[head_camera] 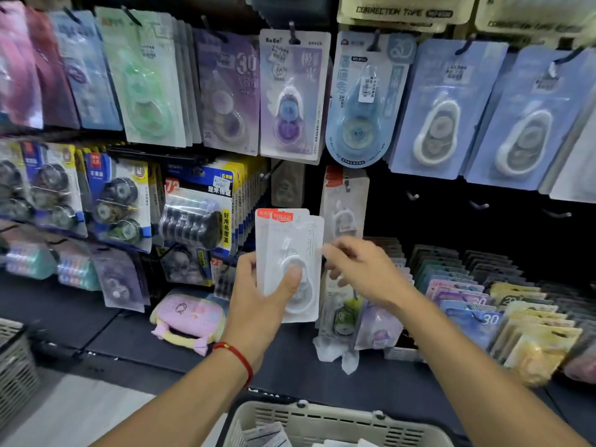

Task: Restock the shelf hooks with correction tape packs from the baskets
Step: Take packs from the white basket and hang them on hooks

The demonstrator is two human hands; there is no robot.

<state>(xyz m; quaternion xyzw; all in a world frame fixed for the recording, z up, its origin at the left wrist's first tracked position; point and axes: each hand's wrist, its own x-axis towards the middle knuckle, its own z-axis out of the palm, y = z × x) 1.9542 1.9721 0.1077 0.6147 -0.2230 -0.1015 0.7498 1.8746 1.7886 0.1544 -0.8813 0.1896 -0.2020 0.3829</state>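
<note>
My left hand grips a small stack of white correction tape packs with red top labels, thumb pressed across the front blister. My right hand is at the stack's right edge, its fingertips touching the front pack; whether it pinches it is unclear. Behind them a matching white pack hangs on a shelf hook. A beige basket with more packs sits below, at the bottom of the view.
Hooks above carry purple, green and blue correction tape packs. Bare hooks stick out at the right over a dark gap. Boxes of upright packs fill the lower shelf right. A pink pouch lies on the shelf. A grey basket stands at left.
</note>
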